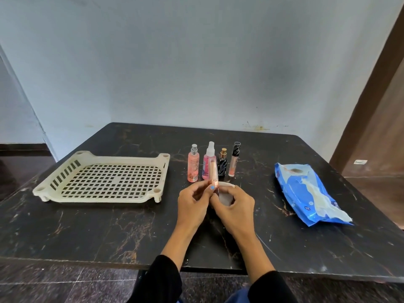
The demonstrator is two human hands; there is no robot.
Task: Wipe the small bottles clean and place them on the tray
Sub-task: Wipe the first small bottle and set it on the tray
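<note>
The left hand (192,202) is pinching a small pink bottle (213,173); the right hand (235,205) is gripping a white wipe (225,194) against it.

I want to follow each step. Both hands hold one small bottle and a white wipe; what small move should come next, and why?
Probably rub the white wipe along the held bottle: the left hand pinches it, the right hand holds the wipe beside it, and the tray has no bottles.

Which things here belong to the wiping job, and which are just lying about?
Job:
held bottle, pinched by left hand
white wipe in right hand
peach spray bottle
pink spray bottle
black bottle
slim tube
cream tray
wipes pack

Lying about:
Nothing else on the black table.
</note>
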